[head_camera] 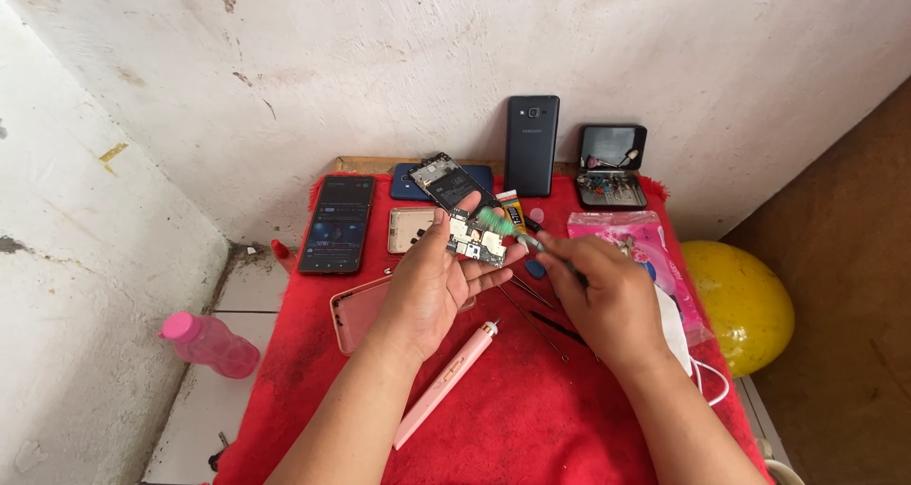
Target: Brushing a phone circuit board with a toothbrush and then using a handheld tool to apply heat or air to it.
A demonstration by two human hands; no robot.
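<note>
My left hand (432, 290) is raised above a red cloth (512, 419) and holds a small circuit board (475, 242) from a phone in its fingertips, palm up. My right hand (607, 300) grips a thin brush (517, 231) with a green bristle end, and the tip rests against the board's right edge. Behind the board lies an opened phone frame (454, 183), tilted.
On the cloth lie a pink pen-shaped tool (446, 382), a pink phone back cover (356, 312), a dark phone (337, 223), a gold cover (410, 229), tweezers (531, 316), a pink packet (631, 231) and an open tool case (612, 167). A dark phone (531, 145) leans on the wall. A pink bottle (211, 345) and a yellow ball (745, 305) flank the table.
</note>
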